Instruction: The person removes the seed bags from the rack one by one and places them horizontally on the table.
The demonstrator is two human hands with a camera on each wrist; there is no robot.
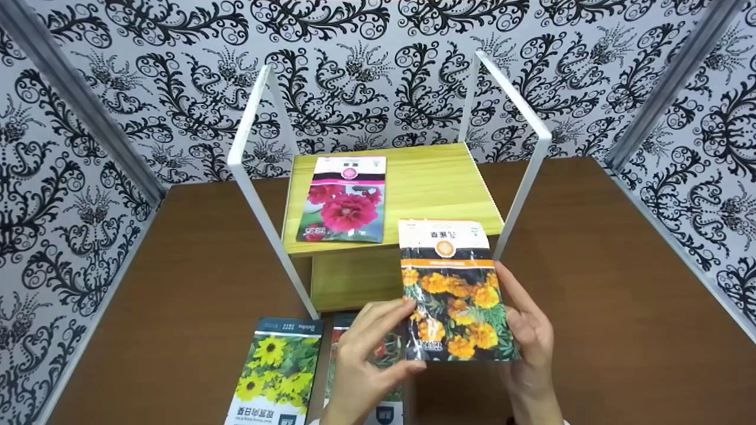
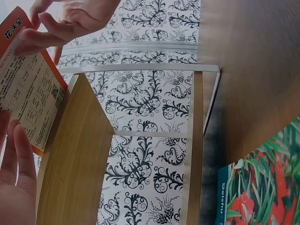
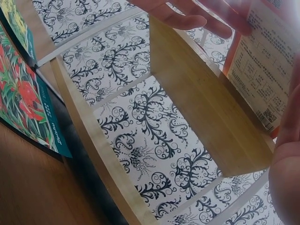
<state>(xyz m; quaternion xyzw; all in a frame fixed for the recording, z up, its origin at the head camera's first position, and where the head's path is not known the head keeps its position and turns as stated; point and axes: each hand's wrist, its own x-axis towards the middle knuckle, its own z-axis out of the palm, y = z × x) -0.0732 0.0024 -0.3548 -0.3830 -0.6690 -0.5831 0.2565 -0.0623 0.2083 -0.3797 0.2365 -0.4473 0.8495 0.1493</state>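
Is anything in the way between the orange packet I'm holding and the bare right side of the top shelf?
Nothing visible is. In the head view, the orange packet overlaps the front right edge of the top shelf; the pink packet lies off to the left.

In the head view, the left hand at lower centre slants its fingers up rightward, thumb below; the right hand rises at lower right.
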